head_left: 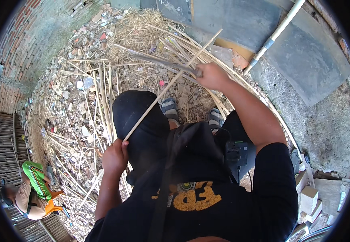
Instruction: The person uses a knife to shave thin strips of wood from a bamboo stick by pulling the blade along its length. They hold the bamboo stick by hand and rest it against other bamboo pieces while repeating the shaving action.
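The bamboo strip (157, 101) slants over our black-clad knee (134, 111); beside that knee, our left hand (115, 158) is closed on one end. Beyond it, our right hand (212, 76) tightly grips a machete (167, 63) across the strip. Apparently we're shaving; the next stroke calls for steadiness.

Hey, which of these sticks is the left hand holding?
The long pale stick slanting across the black-covered knee and crossing the knife. Only its lower end sits in the left hand; the others are outside that grip.

A black short-sleeved shirt (239, 209) with yellow-orange lettering (207, 196) is worn with black trousers (136, 107) and grey-striped footwear (169, 108).
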